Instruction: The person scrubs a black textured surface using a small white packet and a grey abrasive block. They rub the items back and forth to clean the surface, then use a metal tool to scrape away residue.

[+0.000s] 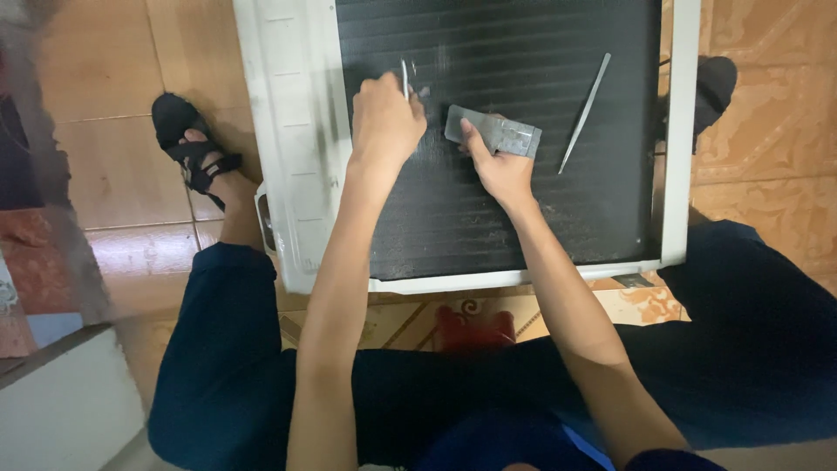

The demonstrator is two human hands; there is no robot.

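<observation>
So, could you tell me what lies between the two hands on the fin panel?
Only bare dark fins in the head view; the left hand holds a thin tool, the right hand a grey block.

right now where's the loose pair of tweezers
In the head view, the tweezers lie slanted on the dark finned panel, toward its right side, just right of the right hand holding a grey flat piece.

Viewpoint: head-worn camera, above the air-conditioner unit.
Direction: faces steeply down onto the unit.
Range: close; the unit fills the upper frame.
Shared coverage: single view only.
</observation>
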